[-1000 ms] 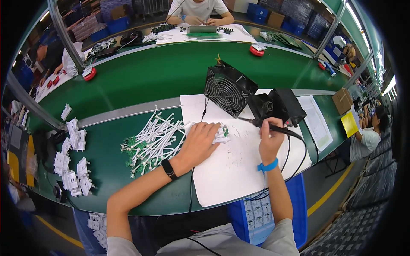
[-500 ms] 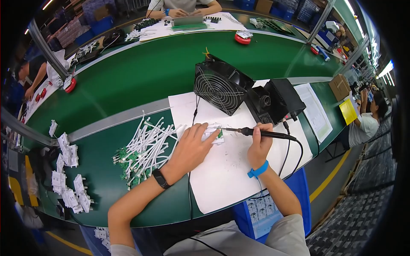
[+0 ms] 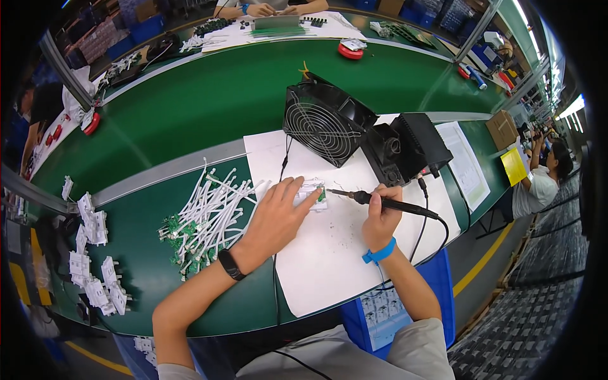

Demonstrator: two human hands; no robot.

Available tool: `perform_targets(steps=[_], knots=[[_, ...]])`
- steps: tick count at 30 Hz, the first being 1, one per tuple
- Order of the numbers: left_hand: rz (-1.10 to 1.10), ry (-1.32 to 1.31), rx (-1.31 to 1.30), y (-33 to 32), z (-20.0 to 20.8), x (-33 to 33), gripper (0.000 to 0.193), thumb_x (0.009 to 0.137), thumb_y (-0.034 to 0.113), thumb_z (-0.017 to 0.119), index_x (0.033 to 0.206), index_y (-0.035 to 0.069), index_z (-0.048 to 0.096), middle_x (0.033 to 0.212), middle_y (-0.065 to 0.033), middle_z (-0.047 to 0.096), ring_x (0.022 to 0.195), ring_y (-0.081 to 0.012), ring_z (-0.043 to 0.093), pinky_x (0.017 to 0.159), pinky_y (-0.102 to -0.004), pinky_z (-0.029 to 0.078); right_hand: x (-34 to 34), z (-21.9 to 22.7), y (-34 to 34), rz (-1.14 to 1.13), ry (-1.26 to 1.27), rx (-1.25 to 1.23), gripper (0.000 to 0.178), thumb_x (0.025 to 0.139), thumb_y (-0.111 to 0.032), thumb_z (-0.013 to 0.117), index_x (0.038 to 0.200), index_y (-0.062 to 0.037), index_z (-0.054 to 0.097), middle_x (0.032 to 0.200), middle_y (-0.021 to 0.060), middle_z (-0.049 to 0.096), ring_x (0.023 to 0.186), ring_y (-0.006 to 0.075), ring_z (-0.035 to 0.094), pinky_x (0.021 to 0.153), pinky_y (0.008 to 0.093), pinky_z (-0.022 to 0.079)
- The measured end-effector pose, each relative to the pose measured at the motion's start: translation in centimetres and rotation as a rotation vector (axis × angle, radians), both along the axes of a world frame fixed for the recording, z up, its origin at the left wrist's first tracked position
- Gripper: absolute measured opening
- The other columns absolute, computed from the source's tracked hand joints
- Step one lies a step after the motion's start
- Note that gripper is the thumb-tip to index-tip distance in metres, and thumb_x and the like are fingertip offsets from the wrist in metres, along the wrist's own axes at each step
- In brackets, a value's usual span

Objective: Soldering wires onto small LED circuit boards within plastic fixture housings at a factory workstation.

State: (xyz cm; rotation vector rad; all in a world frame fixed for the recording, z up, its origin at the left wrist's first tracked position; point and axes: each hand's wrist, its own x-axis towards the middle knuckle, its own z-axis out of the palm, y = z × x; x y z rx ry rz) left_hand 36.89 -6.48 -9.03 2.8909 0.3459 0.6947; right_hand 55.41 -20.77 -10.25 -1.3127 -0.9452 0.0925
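Observation:
My left hand (image 3: 273, 216) rests on the white paper, its fingers holding a small white plastic housing (image 3: 311, 200). One fingertip presses on a small green circuit board (image 3: 322, 195) at the housing's right side. In my right hand (image 3: 382, 218) is a black soldering iron (image 3: 361, 197), gripped like a pen and pointing left. Its metal tip is right beside the board; I cannot tell whether it touches. Left of my left hand lies a heap of white cables (image 3: 218, 212) with green boards (image 3: 183, 237) at their ends.
Beyond my hands stand a black fan (image 3: 323, 123) and a black soldering station (image 3: 415, 149). Several white housings (image 3: 95, 288) lie at the far left. A printed sheet (image 3: 461, 164) is on the right, a blue bin (image 3: 437, 291) below the table edge. Other people work across and at both sides.
The whole view has shifted slightly, so the table things appear a little further left. Both hands keep nearly the same pose, with the iron's tip still beside the board.

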Motion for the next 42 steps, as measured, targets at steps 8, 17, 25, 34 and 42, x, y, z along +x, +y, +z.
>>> perform_targets(steps=[8,17,25,34,42], knots=[[-0.033,0.091,-0.051,2.0,0.8,-0.3,0.050,0.091,0.006,0.065,0.140,0.013,0.060,0.144,-0.0183,0.052,0.133,-0.0379,0.050,0.108,-0.0426,0.047,-0.2,-0.1,-0.5,0.062,-0.034,0.062,0.012,0.100,-0.004,0.057,0.097,-0.0058,0.045,0.075,0.0010,0.046,0.064,0.0059,0.035,0.059,0.0228,0.029],[-0.037,0.101,-0.049,1.7,0.9,0.0,0.056,0.087,-0.001,0.062,0.141,0.013,0.058,0.144,-0.0200,0.051,0.135,-0.0390,0.049,0.105,-0.0422,0.050,0.4,-0.7,-0.3,0.125,-0.026,0.015,0.013,0.100,-0.004,0.059,0.097,-0.0061,0.046,0.074,-0.0002,0.046,0.063,0.0049,0.035,0.057,0.0222,0.029],[-0.023,0.091,-0.041,1.7,0.9,0.0,0.048,0.092,0.007,0.066,0.139,0.015,0.061,0.142,-0.0179,0.053,0.132,-0.0378,0.050,0.107,-0.0416,0.049,0.4,-0.6,-0.3,0.144,-0.014,0.021,0.014,0.100,-0.006,0.060,0.097,-0.0061,0.046,0.074,-0.0001,0.048,0.063,0.0044,0.034,0.057,0.0216,0.028],[-0.029,0.078,-0.028,1.8,0.6,0.1,0.049,0.091,0.006,0.066,0.139,0.014,0.061,0.142,-0.0184,0.054,0.132,-0.0387,0.051,0.108,-0.0420,0.047,0.3,-0.6,-0.3,0.128,-0.018,0.016,0.014,0.099,-0.007,0.060,0.096,-0.0057,0.047,0.071,0.0002,0.048,0.062,0.0048,0.034,0.056,0.0225,0.029],[-0.039,0.087,-0.022,1.8,0.4,0.1,0.066,0.080,-0.008,0.060,0.142,0.014,0.059,0.145,-0.0218,0.052,0.134,-0.0403,0.049,0.107,-0.0435,0.049,0.4,-0.8,-0.3,0.129,-0.016,0.017,0.015,0.099,-0.008,0.061,0.097,-0.0054,0.047,0.072,0.0007,0.049,0.062,0.0051,0.036,0.057,0.0226,0.029]])
